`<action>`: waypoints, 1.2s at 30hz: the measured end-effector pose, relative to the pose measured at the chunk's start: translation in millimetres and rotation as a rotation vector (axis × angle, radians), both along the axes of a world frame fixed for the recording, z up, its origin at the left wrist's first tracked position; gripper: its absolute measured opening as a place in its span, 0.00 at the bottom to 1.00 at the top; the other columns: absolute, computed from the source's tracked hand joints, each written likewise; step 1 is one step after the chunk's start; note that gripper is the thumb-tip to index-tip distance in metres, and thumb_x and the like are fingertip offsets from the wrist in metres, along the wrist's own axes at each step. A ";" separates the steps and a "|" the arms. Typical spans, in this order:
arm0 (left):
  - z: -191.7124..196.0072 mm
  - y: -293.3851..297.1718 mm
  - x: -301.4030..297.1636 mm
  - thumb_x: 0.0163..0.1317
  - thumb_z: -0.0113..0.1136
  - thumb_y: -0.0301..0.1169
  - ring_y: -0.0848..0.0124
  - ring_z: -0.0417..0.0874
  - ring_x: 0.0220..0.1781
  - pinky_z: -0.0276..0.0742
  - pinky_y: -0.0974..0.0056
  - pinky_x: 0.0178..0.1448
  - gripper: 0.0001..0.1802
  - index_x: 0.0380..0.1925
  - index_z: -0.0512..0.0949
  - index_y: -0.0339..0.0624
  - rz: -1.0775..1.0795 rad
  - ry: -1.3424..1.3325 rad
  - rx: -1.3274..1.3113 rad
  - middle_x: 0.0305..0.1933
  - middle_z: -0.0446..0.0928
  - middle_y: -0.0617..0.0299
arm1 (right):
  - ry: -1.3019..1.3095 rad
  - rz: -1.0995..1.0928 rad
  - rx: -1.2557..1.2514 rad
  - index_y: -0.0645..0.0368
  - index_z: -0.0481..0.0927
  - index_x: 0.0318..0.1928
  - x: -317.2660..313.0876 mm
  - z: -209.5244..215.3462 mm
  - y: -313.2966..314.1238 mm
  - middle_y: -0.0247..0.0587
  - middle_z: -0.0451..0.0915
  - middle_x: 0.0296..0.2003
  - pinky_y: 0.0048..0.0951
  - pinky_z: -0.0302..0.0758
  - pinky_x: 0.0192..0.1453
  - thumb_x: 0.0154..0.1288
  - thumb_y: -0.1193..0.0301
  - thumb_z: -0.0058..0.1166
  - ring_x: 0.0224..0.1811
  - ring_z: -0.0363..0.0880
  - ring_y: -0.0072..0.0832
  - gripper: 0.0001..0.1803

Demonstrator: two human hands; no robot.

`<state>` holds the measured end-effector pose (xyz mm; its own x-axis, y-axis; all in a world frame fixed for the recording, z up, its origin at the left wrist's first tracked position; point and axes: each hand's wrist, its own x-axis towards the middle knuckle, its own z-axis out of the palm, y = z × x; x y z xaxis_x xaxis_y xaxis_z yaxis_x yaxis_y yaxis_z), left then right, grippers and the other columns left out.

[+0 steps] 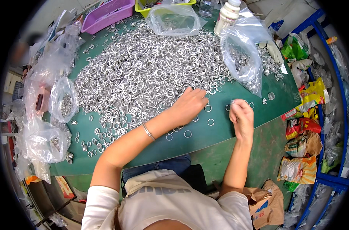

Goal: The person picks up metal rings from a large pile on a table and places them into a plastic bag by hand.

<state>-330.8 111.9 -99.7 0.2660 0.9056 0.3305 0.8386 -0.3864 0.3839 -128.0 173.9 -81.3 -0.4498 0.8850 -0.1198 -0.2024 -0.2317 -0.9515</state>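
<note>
A wide heap of silver metal rings [144, 73] covers the middle of the green table. My left hand [189, 105], with a bangle on its wrist, is at the heap's near right edge. Its fingers are curled down among the rings, and what they grip is hidden. To the right, my right hand [241, 117] is raised over the table with fingers bent in and thumb against them. Anything in that pinch is too small to make out. Single rings lie between the hands, among them a loose ring [210, 122] and another ring [187, 133] nearer the front edge.
A clear bag of small metal parts [245, 65] stands right of the heap beside a white bottle [226, 17]. Purple [107, 15] and yellow-green baskets [165, 4] are at the back. Plastic bags [48, 92] crowd the left end. A blue rack [323, 115] stands at right.
</note>
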 end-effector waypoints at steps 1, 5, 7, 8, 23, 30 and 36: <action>0.1 -0.5 -0.6 0.59 0.52 0.28 0.67 0.72 0.37 0.62 0.64 0.42 0.05 0.31 0.76 0.40 0.007 -0.038 0.003 0.30 0.69 0.61 | 0.354 0.025 -0.166 0.62 0.73 0.32 7.0 0.6 -1.0 0.38 0.72 0.35 0.17 0.62 0.21 0.62 0.74 0.51 0.23 0.64 0.21 0.04; 10.8 -10.2 -2.4 0.65 0.50 0.30 0.75 0.69 0.34 0.65 0.70 0.39 0.05 0.36 0.72 0.41 0.112 -0.700 -0.110 0.31 0.67 0.66 | 0.731 0.021 -0.385 0.60 0.71 0.34 17.4 -12.1 -8.1 0.39 0.68 0.34 0.20 0.61 0.18 0.65 0.72 0.48 0.22 0.62 0.22 0.05; 24.1 -18.3 -14.3 0.65 0.48 0.30 0.76 0.67 0.33 0.65 0.74 0.37 0.05 0.33 0.70 0.41 0.173 -1.540 -0.762 0.35 0.68 0.62 | 0.358 -0.023 -0.226 0.61 0.72 0.35 16.1 -6.8 -17.6 0.34 0.67 0.27 0.19 0.60 0.18 0.63 0.73 0.51 0.22 0.62 0.19 0.05; 27.5 -24.5 -16.5 0.64 0.48 0.31 0.74 0.68 0.33 0.66 0.74 0.36 0.06 0.31 0.69 0.41 0.082 -1.733 -0.759 0.34 0.68 0.61 | 0.172 -0.041 -0.146 0.62 0.73 0.36 13.0 -2.4 -24.5 0.32 0.67 0.24 0.18 0.59 0.18 0.62 0.73 0.53 0.22 0.62 0.18 0.05; 16.8 -156.5 -3.4 0.70 0.44 0.33 0.84 0.54 0.16 0.47 0.79 0.15 0.10 0.41 0.72 0.41 0.116 -2.315 -1.181 0.20 0.62 0.67 | 0.637 0.243 -0.508 0.62 0.70 0.33 -12.4 -2.6 -71.5 0.41 0.71 0.30 0.18 0.61 0.16 0.59 0.74 0.51 0.23 0.67 0.26 0.05; 11.5 -191.1 -0.2 0.70 0.45 0.32 0.76 0.70 0.33 0.68 0.72 0.35 0.16 0.50 0.74 0.33 0.308 -2.012 -1.038 0.34 0.73 0.61 | 0.147 0.293 -0.275 0.65 0.71 0.27 -37.2 -7.6 -114.9 0.37 0.69 0.20 0.19 0.54 0.16 0.69 0.71 0.44 0.15 0.62 0.20 0.14; -7.3 -219.0 5.1 0.71 0.40 0.41 0.61 0.77 0.54 0.72 0.59 0.60 0.23 0.52 0.70 0.31 0.084 -2.574 -1.026 0.51 0.75 0.50 | -0.076 0.507 0.517 0.65 0.76 0.28 -86.9 11.6 -170.9 0.41 0.74 0.21 0.26 0.67 0.22 0.57 0.76 0.57 0.18 0.71 0.28 0.05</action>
<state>-325.8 -107.1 -106.9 0.2957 0.8700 -0.3946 -0.9496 0.3129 -0.0217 -214.9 3.1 -69.6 -0.8264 0.5224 0.2100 -0.1185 0.2032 -0.9719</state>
